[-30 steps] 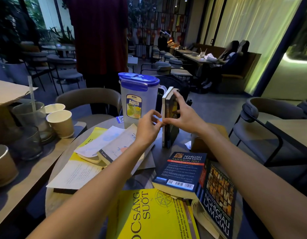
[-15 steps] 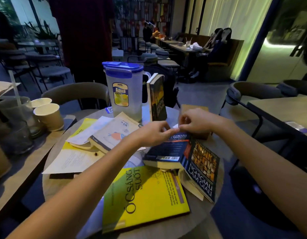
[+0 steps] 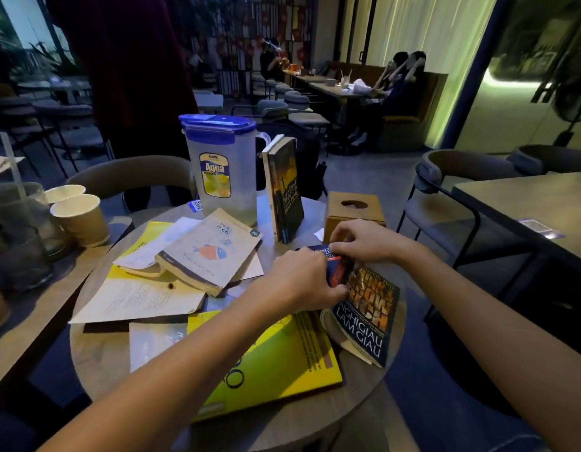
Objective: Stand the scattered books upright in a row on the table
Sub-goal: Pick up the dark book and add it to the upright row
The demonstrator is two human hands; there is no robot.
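One dark book (image 3: 286, 190) stands upright at the back of the round table (image 3: 96, 360), beside the water jug. My left hand (image 3: 302, 282) and my right hand (image 3: 364, 239) both grip a dark blue book (image 3: 334, 265) with a red band, which lies tilted on a second blue book (image 3: 370, 314) of the same title. A large yellow book (image 3: 289, 370) lies flat under my left forearm. A beige book with a fish (image 3: 214, 252) lies flat on the left, on top of loose sheets and a yellow booklet (image 3: 145, 249).
A clear jug with a blue lid (image 3: 222, 168) stands at the back, a wooden tissue box (image 3: 354, 210) behind my right hand. Paper cups (image 3: 80, 216) and glasses sit on the left side table. Chairs ring the table and a person in dark red stands behind it.
Both hands left the standing book, dropped to the dark blue book and closed on it. It now sits tilted across the second blue book. The view has tipped downward.
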